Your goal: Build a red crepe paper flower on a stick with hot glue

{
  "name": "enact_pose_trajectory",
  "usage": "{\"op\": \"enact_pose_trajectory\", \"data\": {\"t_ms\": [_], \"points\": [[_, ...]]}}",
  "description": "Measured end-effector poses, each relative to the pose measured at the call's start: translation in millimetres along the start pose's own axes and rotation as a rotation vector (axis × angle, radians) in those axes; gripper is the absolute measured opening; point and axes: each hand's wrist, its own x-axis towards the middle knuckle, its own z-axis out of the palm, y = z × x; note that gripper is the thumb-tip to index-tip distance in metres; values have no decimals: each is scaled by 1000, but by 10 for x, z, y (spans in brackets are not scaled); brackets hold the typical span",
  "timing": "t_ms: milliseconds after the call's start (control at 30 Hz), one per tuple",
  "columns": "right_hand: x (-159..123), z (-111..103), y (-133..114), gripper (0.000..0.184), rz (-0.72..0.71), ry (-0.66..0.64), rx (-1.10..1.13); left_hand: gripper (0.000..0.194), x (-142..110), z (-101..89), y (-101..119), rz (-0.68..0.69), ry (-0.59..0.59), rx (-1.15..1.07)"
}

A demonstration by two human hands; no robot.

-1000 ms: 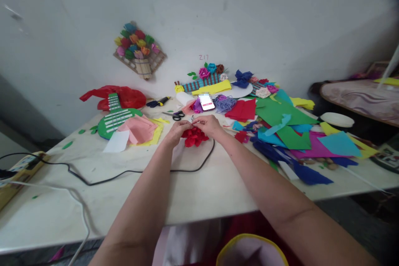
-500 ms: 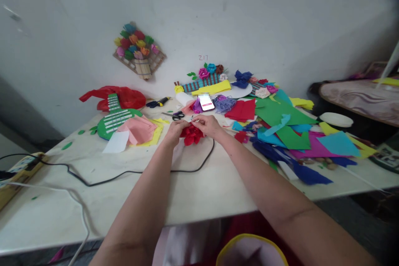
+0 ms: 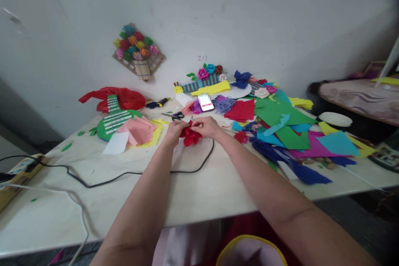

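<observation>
Between my two hands, over the middle of the table, is a red paper flower [image 3: 191,137] with layered petals. My left hand [image 3: 176,131] grips its left side. From the right, my right hand [image 3: 206,127] pinches the upper petals with thumb and forefinger. My fingers partly cover the top of the flower. Just beyond my left hand lies a pair of scissors [image 3: 177,116] with dark handles. A lit phone [image 3: 206,103] rests past my fingertips, beside a bundle of purple yarn [image 3: 225,104].
Coloured paper sheets [image 3: 282,112] pile up on the right. On the left stand a green guitar-shaped craft [image 3: 120,119], pink crepe paper [image 3: 137,129] and a power strip [image 3: 23,174]. A black cable [image 3: 124,172] crosses the table [image 3: 212,195]. A flower craft [image 3: 140,50] hangs on the wall.
My right fingers have shifted slightly on the flower's upper petals, and a red petal now stands up between my hands. Both hands stay in nearly the same place.
</observation>
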Motion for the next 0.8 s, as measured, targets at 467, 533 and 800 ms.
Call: {"op": "enact_pose_trajectory", "data": {"t_ms": [467,533,800], "points": [[-38,-48,-62,8,-4,-73,-35,18,-34,3,20,67,-13,75],[-42,-66,-69,13,-12,-83,5,19,-39,8,25,71,-11,69],[-38,-74,-79,39,197,-42,443,22,-38,5,30,86,-53,76]]}}
